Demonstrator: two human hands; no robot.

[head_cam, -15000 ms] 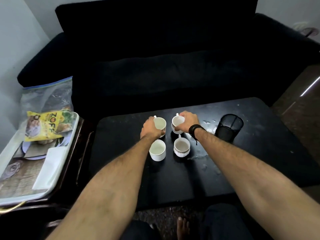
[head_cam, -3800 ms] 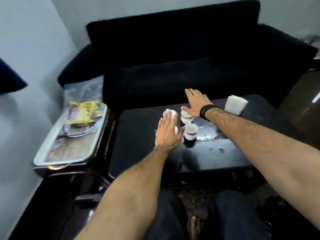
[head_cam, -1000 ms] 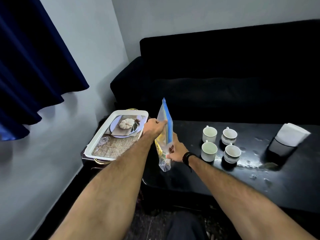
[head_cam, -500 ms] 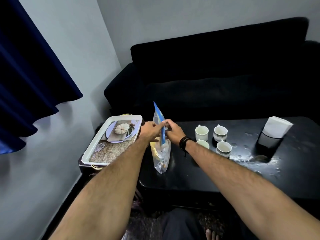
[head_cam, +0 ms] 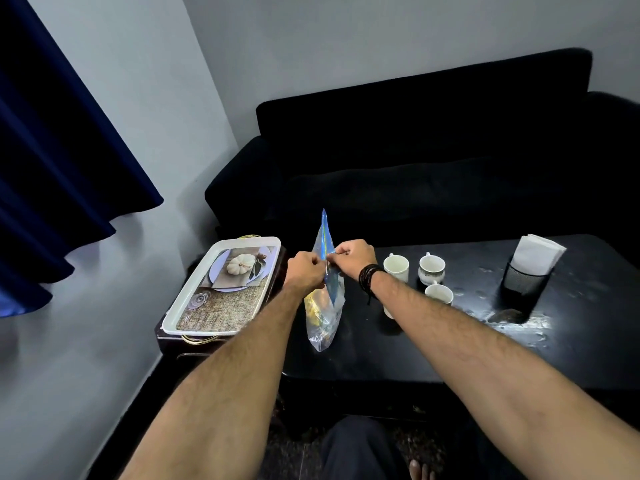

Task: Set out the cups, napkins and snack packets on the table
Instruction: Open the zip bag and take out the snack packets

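A clear zip bag (head_cam: 325,317) with a blue seal strip and yellow snack packets inside hangs upright over the left end of the black table (head_cam: 433,351). My left hand (head_cam: 304,273) and my right hand (head_cam: 353,256) both pinch its top edge, one on each side of the seal. White cups (head_cam: 431,270) stand together right of my right wrist; my forearm hides part of the group. White napkins (head_cam: 536,252) stick out of a black mesh holder (head_cam: 523,282) at the right.
A white tray (head_cam: 225,289) with a printed picture sits on a low side stand left of the table. A black sofa (head_cam: 433,168) runs behind the table. Dark blue curtain (head_cam: 59,150) hangs at the left wall. Wet patches mark the table's right half.
Both hands have closed together at the bag's top seal. The bag has stayed upright over the table's left end.
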